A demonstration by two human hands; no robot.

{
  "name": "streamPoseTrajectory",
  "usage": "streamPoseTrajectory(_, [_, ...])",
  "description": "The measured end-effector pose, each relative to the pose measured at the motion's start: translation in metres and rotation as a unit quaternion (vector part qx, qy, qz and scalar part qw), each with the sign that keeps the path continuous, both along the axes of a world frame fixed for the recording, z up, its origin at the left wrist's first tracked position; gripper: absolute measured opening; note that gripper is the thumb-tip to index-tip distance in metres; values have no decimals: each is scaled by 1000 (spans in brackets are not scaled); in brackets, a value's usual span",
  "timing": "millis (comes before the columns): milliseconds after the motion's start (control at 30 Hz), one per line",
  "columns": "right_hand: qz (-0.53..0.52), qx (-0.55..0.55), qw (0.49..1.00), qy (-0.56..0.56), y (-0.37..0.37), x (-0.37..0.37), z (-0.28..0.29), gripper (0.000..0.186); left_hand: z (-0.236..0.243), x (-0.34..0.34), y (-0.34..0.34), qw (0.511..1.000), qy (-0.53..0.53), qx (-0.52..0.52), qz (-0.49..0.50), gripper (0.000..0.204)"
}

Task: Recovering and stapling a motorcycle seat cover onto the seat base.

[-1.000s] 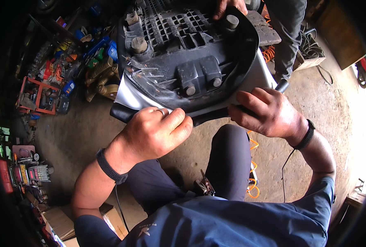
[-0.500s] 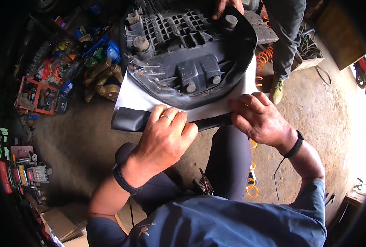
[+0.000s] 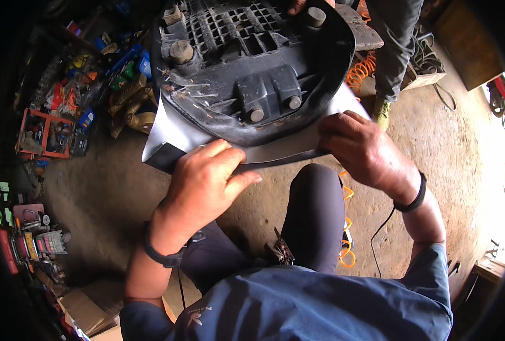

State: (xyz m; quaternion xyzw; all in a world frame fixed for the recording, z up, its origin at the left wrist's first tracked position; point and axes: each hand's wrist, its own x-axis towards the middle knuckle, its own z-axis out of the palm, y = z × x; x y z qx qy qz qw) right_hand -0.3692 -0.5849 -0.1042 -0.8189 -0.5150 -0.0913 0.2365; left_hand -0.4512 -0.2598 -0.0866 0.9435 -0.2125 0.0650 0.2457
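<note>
A black plastic seat base [image 3: 272,108] lies underside up, showing a grid, ribs and round rubber feet. Beneath its near rim spreads a sheet of seat cover [image 3: 170,128], white on the back and black on the outer face. My left hand [image 3: 201,182] is closed over the cover's near edge left of the middle, its thumb stretched to the right. Farther right, my right hand [image 3: 363,148] pinches the same edge close to the base's near right curve; its fingertips are partly hidden. Another person's hand [image 3: 298,5] touches the far end of the base.
A wooden bench [image 3: 363,34] stands at the far right beside the other person's leg [image 3: 393,51]. An orange coiled hose [image 3: 361,71] runs down to the floor. Bottles [image 3: 133,102], a red metal frame [image 3: 45,133] and mixed tools lie on the left. A wooden box [image 3: 426,74] holds cables.
Both hands have shifted: the left moved left and slightly down, with its thumb now farther from its fingers, and the right moved up a little. The base and cover have slid slightly left.
</note>
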Motion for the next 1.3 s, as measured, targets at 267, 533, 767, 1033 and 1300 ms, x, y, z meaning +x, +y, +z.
streamPoseTrajectory(267, [35, 37, 976, 214, -9, 37, 3, 23, -9, -4, -3, 996, -14, -41, 77, 17])
streamPoseTrajectory(533, [-87, -16, 991, 103, 6, 26, -6, 27, -26, -6, -14, 984, -155, 73, 40, 24])
streamPoseTrajectory(767, [-102, -130, 982, -93, 25, 12, -5, 12, -26, -7, -4, 975, -134, 175, -10, 26])
streamPoseTrajectory(1033, [-159, -142, 976, -55, 26, 15, -6, 16, -16, -4, -2, 981, -110, 160, -30, 47])
streamPoseTrajectory(1300, [-165, -188, 967, -43, 28, 8, 0, 16, -36, -6, -10, 984, -149, 86, 43, 21])
